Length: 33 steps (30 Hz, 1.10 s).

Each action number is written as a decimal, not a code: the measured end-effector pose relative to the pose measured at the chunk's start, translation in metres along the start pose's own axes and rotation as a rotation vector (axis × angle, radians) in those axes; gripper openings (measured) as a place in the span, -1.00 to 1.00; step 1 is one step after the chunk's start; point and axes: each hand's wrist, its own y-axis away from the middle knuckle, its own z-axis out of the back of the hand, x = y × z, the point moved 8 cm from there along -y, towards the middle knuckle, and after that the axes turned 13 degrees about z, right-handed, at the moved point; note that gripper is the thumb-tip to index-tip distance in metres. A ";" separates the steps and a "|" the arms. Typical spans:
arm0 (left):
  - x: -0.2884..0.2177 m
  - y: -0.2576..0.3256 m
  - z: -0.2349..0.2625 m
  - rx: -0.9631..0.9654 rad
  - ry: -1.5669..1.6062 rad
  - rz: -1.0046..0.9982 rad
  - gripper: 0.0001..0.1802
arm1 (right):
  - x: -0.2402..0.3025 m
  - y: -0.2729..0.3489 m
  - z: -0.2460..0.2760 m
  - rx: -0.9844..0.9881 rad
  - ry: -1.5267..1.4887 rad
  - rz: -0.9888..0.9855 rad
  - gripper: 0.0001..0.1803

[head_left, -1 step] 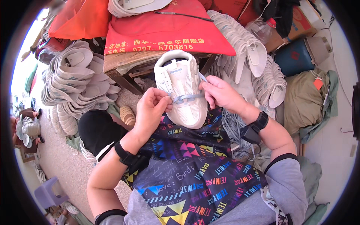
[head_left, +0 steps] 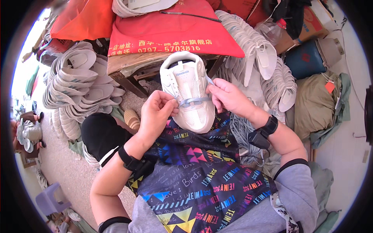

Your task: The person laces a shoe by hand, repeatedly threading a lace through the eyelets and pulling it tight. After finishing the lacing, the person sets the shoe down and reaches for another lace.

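A white sneaker (head_left: 193, 116) rests toe toward me over my apron-covered lap, its heel end against the wooden table edge. One grey-blue shoelace (head_left: 196, 100) crosses low on the tongue, through the bottom eyelets. At the shoe's right side, my right hand (head_left: 227, 96) pinches a lace end that sticks up beyond the fingertips. My left hand (head_left: 160, 110) is closed at the shoe's left side, thumb and forefinger pressed together beside the eyelets on the lace there. The upper eyelets carry no lace.
A low wooden table (head_left: 120, 68) with a red cloth (head_left: 167, 35) stands just ahead. Stacked white shoe uppers (head_left: 72, 83) lie left, and more nested uppers (head_left: 248, 46) right. A bundle of grey laces (head_left: 244, 134) hangs by my right forearm. A purple stool (head_left: 53, 199) stands lower left.
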 end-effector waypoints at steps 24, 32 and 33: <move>-0.092 0.035 -0.046 -0.156 -1.362 -0.864 -0.65 | 0.043 0.016 -0.006 -0.080 0.680 0.410 -0.79; -0.078 0.016 -0.041 0.065 -1.378 -0.618 -0.82 | 0.040 0.006 -0.014 0.016 0.709 0.419 -0.70; -0.076 0.015 -0.041 0.065 -1.376 -0.616 -0.82 | 0.032 0.003 -0.016 0.065 0.643 0.281 -0.66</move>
